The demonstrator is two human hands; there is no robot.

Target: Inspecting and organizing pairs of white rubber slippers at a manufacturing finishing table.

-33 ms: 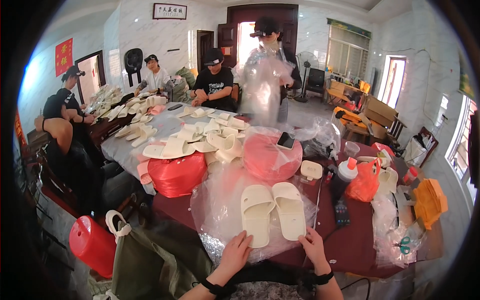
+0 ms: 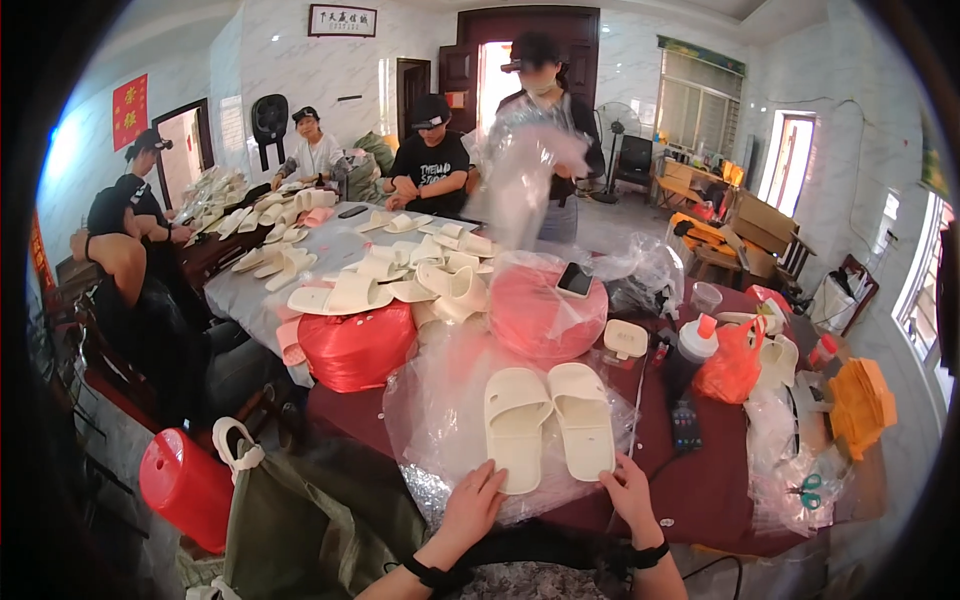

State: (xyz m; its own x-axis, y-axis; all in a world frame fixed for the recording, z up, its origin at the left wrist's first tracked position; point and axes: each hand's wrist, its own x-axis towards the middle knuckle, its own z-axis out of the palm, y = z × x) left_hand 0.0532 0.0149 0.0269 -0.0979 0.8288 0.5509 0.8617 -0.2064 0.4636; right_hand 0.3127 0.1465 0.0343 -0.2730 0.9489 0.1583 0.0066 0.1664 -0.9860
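Note:
Two cream slide slippers lie side by side on clear plastic bags (image 2: 430, 440) in front of me, toes pointing away. My left hand (image 2: 472, 512) pinches the heel edge of the left slipper (image 2: 514, 455), thumb on the inner side. At the outer heel of the right slipper (image 2: 588, 445), my right hand (image 2: 632, 496) has its thumb and fingers closed on the edge. Both soles face up, with the straps towards the far end. Just beyond them are a red bundle (image 2: 358, 345) and a pink round bundle (image 2: 545, 325) under clear plastic.
A pile of cream slippers (image 2: 375, 265) covers the table's left part. To the right stand a bottle (image 2: 697, 342), a phone (image 2: 685, 425), an orange bag (image 2: 728, 365) and green-handled scissors (image 2: 808, 491). Across the table a standing person (image 2: 585, 130) handles clear plastic. A red bucket (image 2: 185, 490) stands lower left.
The standing person's clear plastic has shifted and changed shape in their hands. My hands and the two slippers hold the same position, and the whole view has shifted very slightly.

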